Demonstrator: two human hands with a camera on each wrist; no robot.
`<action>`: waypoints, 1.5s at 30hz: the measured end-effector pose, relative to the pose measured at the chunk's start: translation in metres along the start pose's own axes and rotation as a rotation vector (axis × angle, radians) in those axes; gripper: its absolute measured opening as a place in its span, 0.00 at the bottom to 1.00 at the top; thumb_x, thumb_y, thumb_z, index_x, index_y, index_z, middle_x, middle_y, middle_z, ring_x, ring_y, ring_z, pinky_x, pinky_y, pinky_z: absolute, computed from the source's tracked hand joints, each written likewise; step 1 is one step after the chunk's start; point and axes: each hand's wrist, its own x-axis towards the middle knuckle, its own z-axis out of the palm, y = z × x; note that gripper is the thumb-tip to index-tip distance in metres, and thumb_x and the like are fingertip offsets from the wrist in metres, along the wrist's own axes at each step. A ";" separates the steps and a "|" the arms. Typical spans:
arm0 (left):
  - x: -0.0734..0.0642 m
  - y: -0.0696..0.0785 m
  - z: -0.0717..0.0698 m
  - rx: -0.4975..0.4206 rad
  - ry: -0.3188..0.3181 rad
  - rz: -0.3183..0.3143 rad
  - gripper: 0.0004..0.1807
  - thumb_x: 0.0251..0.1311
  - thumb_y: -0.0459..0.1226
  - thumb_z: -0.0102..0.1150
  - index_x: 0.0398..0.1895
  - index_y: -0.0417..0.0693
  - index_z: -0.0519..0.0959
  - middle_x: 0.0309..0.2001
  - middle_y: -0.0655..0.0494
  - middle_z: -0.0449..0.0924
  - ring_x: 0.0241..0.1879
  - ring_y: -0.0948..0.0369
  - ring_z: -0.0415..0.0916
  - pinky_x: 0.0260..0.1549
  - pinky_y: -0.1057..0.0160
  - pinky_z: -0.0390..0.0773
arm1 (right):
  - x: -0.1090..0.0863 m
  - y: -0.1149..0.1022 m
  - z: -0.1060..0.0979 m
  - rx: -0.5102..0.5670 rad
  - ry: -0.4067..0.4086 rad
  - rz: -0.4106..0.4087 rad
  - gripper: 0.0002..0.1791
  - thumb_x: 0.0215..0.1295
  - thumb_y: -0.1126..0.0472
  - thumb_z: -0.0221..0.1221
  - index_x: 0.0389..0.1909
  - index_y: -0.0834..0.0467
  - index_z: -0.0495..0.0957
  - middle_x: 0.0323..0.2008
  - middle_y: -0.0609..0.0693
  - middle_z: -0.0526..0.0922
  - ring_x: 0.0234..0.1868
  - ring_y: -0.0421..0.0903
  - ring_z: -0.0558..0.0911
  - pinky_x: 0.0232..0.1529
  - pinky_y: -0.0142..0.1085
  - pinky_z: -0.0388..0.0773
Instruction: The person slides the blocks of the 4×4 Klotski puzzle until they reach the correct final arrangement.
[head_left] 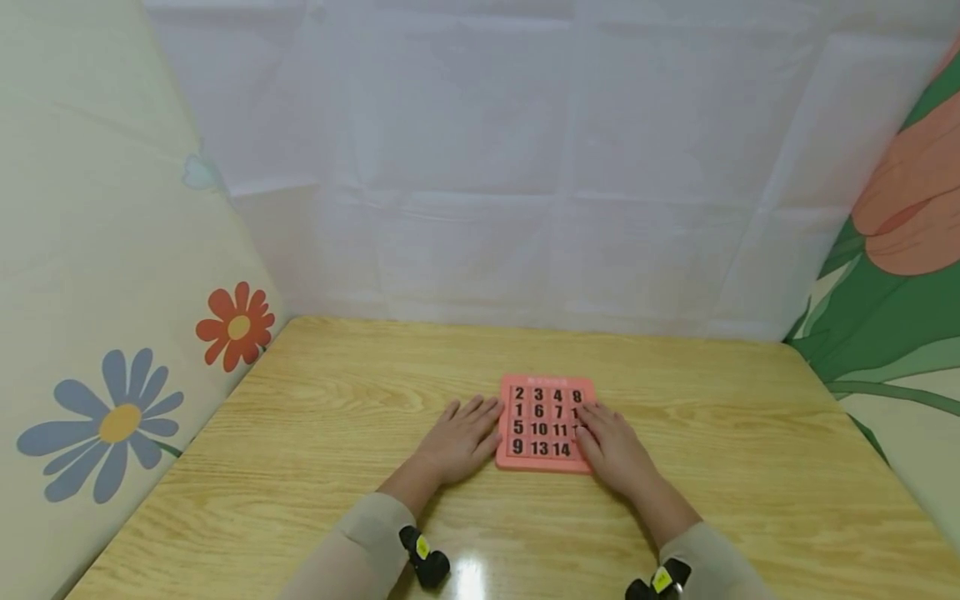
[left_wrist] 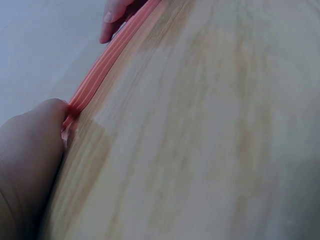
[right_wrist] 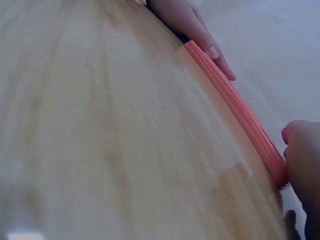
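A pink sliding number puzzle (head_left: 550,458) lies flat on the table, black numerals on its tiles. Its top row reads 2, 3, 4, 8, and the bottom row shows 9, 13, 14. My left hand (head_left: 462,439) rests at the puzzle's left edge with its fingers extended and fingertips against the frame. From the other side, my right hand (head_left: 618,450) reaches over the right column, its thumb and fingers covering part of the tiles there. In the right wrist view the puzzle's pink side (right_wrist: 240,110) runs between the right hand (right_wrist: 304,160) and the left hand (right_wrist: 187,22).
The light wood-grain table (head_left: 360,367) extends around the puzzle on all sides. A white sheet (head_left: 465,167) hangs behind it. Flower-printed cloths (head_left: 82,250) stand along both sides. Each sleeve cuff carries a small black camera (head_left: 429,562).
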 end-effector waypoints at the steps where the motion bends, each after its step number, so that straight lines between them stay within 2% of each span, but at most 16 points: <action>1: 0.000 0.000 0.000 -0.004 0.002 0.003 0.32 0.76 0.53 0.33 0.77 0.50 0.55 0.78 0.53 0.53 0.78 0.49 0.47 0.76 0.42 0.43 | 0.001 0.000 0.000 0.000 -0.004 0.006 0.26 0.76 0.54 0.46 0.69 0.64 0.67 0.70 0.62 0.67 0.74 0.61 0.60 0.75 0.57 0.52; 6: 0.000 0.001 0.000 0.006 0.004 -0.001 0.32 0.76 0.53 0.32 0.77 0.50 0.54 0.78 0.53 0.53 0.78 0.50 0.47 0.76 0.43 0.44 | 0.009 0.001 0.002 -0.011 -0.008 0.012 0.26 0.76 0.54 0.46 0.67 0.66 0.69 0.71 0.63 0.66 0.75 0.61 0.59 0.75 0.57 0.52; 11: 0.001 0.001 0.000 0.026 -0.014 -0.024 0.32 0.76 0.54 0.31 0.78 0.53 0.53 0.78 0.56 0.51 0.78 0.52 0.45 0.77 0.45 0.43 | 0.015 0.000 0.001 -0.024 -0.036 0.022 0.28 0.77 0.53 0.45 0.69 0.65 0.66 0.72 0.62 0.64 0.76 0.61 0.57 0.76 0.57 0.51; 16: 0.001 0.000 0.002 0.023 -0.007 -0.018 0.32 0.76 0.54 0.32 0.78 0.52 0.54 0.78 0.56 0.52 0.78 0.51 0.46 0.77 0.45 0.43 | 0.017 -0.001 0.000 -0.037 -0.054 0.031 0.28 0.77 0.53 0.44 0.70 0.65 0.64 0.73 0.62 0.63 0.76 0.61 0.56 0.76 0.57 0.51; 23: 0.000 0.002 0.001 -0.002 0.016 0.004 0.31 0.76 0.52 0.35 0.77 0.49 0.56 0.77 0.52 0.55 0.77 0.49 0.49 0.76 0.43 0.45 | 0.016 -0.001 0.001 -0.039 -0.052 0.040 0.28 0.77 0.52 0.44 0.70 0.65 0.65 0.73 0.60 0.63 0.76 0.60 0.57 0.76 0.56 0.50; 30: 0.000 0.002 0.000 0.036 -0.008 -0.019 0.32 0.76 0.53 0.33 0.78 0.52 0.54 0.78 0.55 0.52 0.78 0.52 0.47 0.77 0.45 0.44 | 0.012 -0.002 0.000 -0.026 -0.059 0.052 0.28 0.77 0.52 0.45 0.70 0.64 0.65 0.73 0.59 0.63 0.76 0.59 0.57 0.77 0.55 0.50; 37: 0.000 0.002 0.000 0.032 -0.015 -0.026 0.32 0.76 0.54 0.32 0.78 0.52 0.53 0.78 0.56 0.51 0.78 0.52 0.46 0.77 0.45 0.43 | 0.008 -0.004 0.000 -0.031 -0.065 0.050 0.29 0.77 0.51 0.45 0.70 0.63 0.65 0.73 0.59 0.63 0.76 0.59 0.57 0.76 0.55 0.50; 45: 0.000 0.001 0.000 0.044 -0.015 -0.020 0.32 0.76 0.54 0.32 0.78 0.53 0.52 0.78 0.56 0.51 0.78 0.53 0.46 0.77 0.45 0.43 | 0.004 -0.006 0.001 -0.036 -0.041 0.023 0.28 0.76 0.52 0.46 0.69 0.65 0.66 0.72 0.61 0.65 0.75 0.60 0.59 0.76 0.56 0.51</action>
